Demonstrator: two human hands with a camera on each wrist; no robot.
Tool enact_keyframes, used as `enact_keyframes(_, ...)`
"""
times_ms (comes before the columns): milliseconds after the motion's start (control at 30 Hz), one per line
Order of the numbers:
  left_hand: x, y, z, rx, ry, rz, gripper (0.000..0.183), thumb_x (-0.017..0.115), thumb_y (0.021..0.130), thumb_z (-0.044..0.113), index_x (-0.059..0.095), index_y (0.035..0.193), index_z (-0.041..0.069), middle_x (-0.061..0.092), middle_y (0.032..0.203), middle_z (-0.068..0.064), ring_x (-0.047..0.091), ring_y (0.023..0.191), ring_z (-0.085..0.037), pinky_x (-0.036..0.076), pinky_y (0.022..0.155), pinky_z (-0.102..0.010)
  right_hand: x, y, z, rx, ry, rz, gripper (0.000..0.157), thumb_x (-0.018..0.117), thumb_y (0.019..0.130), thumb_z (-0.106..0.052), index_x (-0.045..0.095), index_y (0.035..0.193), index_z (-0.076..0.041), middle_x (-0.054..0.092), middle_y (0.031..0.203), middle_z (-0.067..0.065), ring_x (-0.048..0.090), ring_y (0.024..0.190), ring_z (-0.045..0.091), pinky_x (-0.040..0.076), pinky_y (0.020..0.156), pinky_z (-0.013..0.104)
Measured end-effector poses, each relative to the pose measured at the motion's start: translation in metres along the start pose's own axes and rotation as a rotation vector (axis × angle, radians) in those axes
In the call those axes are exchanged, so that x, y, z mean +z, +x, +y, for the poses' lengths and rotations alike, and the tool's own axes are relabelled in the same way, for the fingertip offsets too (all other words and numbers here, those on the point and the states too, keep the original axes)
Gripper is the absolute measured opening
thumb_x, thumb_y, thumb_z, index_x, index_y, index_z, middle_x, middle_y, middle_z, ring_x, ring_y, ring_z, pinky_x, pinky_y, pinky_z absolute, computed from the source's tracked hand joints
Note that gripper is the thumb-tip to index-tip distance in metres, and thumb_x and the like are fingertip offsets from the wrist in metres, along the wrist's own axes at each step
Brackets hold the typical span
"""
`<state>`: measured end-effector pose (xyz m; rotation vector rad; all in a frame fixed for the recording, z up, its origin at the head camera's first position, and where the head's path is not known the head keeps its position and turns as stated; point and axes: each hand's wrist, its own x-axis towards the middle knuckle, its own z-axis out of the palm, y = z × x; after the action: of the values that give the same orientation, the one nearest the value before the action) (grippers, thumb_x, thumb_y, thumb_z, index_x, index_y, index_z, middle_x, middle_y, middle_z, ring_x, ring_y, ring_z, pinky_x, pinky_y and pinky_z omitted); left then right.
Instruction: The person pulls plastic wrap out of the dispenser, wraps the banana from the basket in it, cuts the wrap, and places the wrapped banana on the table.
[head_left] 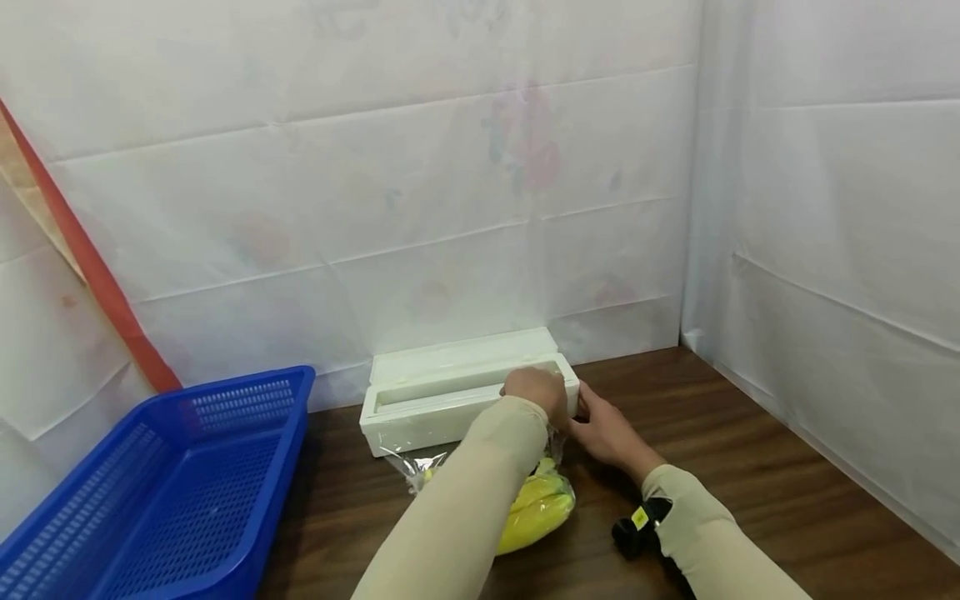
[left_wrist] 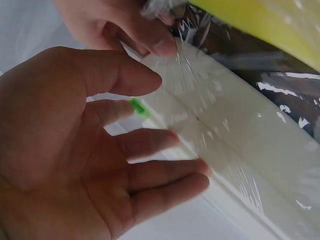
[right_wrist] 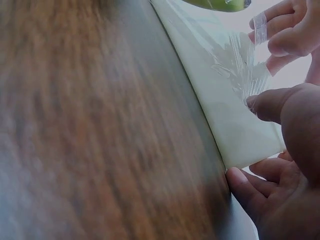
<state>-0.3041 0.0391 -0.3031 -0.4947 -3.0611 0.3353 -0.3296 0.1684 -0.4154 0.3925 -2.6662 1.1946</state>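
A white cling film box (head_left: 423, 429) stands at the back of the table with its lid raised, and clear film (left_wrist: 220, 135) stretches over its front. Below it lie yellow bananas (head_left: 536, 512) under clear film, partly hidden by the left forearm. My left hand (head_left: 536, 390) reaches over the box's right end. In the left wrist view its fingers are spread and loosely bent, with the index fingertip at a small green slider (left_wrist: 140, 108) on the box edge. My right hand (head_left: 611, 429) grips that same end, its thumb (right_wrist: 270, 104) pressing gathered film against the box.
A blue plastic basket (head_left: 273, 475) stands on the left of the brown wooden table (head_left: 645, 375). White sheeting (head_left: 450, 208) hangs behind and to the right. A black strap with a yellow label (head_left: 640, 518) is at the right wrist.
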Motion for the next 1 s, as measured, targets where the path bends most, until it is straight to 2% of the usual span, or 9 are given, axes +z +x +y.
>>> enact_keyframes(133,-0.001,0.000,-0.004,0.023,-0.007,-0.005,0.052,0.068,0.076,0.049,0.064,0.115,0.016,0.065,0.103,0.002,0.059,0.085,-0.014,0.051,0.067,-0.034,-0.002,-0.001,0.002,-0.004,0.011,0.000,0.075,0.061,0.088,-0.039,0.022,0.148,-0.015,0.049,0.134,0.010,0.046,0.120,0.026,0.036,0.098,0.045)
enact_keyframes(300,-0.003,-0.001,-0.010,0.058,-0.017,-0.032,0.043,0.065,0.080,0.047,0.067,0.109,0.015,0.065,0.105,0.002,0.058,0.085,-0.013,0.049,0.074,-0.031,-0.003,0.000,0.002,-0.008,0.022,0.000,0.075,0.061,0.088,-0.038,0.021,0.148,-0.016,0.049,0.133,0.008,0.047,0.119,0.025,0.036,0.097,0.045)
enact_keyframes(467,-0.003,-0.003,-0.015,0.072,-0.049,-0.040,0.034,0.064,0.082,0.044,0.069,0.097,0.015,0.065,0.099,0.002,0.056,0.078,-0.013,0.048,0.072,-0.030,-0.002,0.000,0.001,-0.011,0.025,-0.014,0.075,0.062,0.087,-0.041,0.023,0.147,-0.017,0.049,0.134,0.007,0.047,0.119,0.024,0.037,0.097,0.045)
enact_keyframes(667,-0.005,-0.004,-0.019,0.079,-0.051,-0.056,0.017,0.062,0.084,0.031,0.069,0.088,0.016,0.063,0.094,0.002,0.053,0.075,-0.014,0.046,0.070,-0.029,0.000,0.000,0.001,0.012,0.034,-0.022,0.076,0.062,0.088,-0.039,0.021,0.148,-0.017,0.049,0.134,0.007,0.047,0.120,0.024,0.036,0.098,0.046)
enact_keyframes(1000,-0.007,0.000,-0.023,0.085,-0.069,-0.112,0.012,0.060,0.086,0.025,0.067,0.089,0.016,0.061,0.091,0.002,0.052,0.076,-0.017,0.043,0.069,-0.030,0.001,-0.001,-0.002,0.027,0.052,-0.022,0.073,0.063,0.089,-0.030,0.021,0.148,-0.017,0.049,0.133,0.007,0.047,0.120,0.025,0.035,0.098,0.047)
